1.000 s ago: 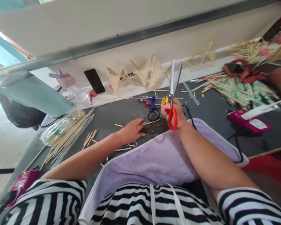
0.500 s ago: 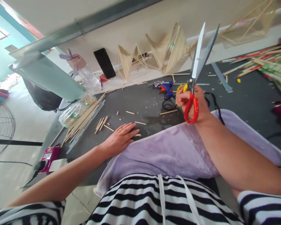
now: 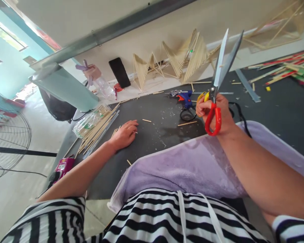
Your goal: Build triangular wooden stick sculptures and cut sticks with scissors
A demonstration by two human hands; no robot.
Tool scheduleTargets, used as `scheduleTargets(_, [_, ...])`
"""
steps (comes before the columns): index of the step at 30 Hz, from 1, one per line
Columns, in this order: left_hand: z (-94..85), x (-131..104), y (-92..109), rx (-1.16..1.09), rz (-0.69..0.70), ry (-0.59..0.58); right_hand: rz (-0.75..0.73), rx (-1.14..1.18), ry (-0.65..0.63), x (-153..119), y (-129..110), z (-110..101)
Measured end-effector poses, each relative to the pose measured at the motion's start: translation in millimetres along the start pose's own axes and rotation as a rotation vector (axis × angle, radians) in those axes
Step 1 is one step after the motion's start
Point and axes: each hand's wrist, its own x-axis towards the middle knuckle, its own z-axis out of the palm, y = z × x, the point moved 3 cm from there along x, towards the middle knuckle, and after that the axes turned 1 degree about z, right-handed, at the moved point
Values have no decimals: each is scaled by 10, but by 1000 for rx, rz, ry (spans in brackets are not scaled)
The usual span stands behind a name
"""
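Observation:
In the head view, my right hand (image 3: 219,113) grips a pair of scissors (image 3: 213,89) with one red and one yellow handle. Their blades point upward and stand apart. Palm down, my left hand (image 3: 126,134) lies on the dark table (image 3: 157,114) with its fingers stretched out over short wooden sticks. A few stick ends (image 3: 116,130) show beside this hand, and one pokes out by its fingertips; the rest are hidden under it. Single cut sticks lie nearby, one (image 3: 147,120) to the right of the left hand and another (image 3: 187,124) near the scissors.
A blue glue gun (image 3: 184,98) lies behind my hands. Zigzag stick structures (image 3: 177,60) and a phone (image 3: 119,72) stand along the wall. Long sticks (image 3: 98,130) lie at the left, red and green ones (image 3: 288,69) at the right. A purple cloth (image 3: 177,165) covers the near edge.
My left hand has slid leftward across the table, onto the group of short sticks. The small pieces around it have shifted with it. My right hand still holds the scissors up, blades apart.

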Motion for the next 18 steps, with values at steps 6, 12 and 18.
scheduleTargets(6, [-1,499,4,77,62,-51,2,-9,4,30,2,-27])
scheduleTargets(12, [182,449,152,195,114,-67,-35,-6,66,55,-42,-94])
scheduleTargets(18, [-73,442,415,294,9,54,-16,-60,99,140,-43,-188])
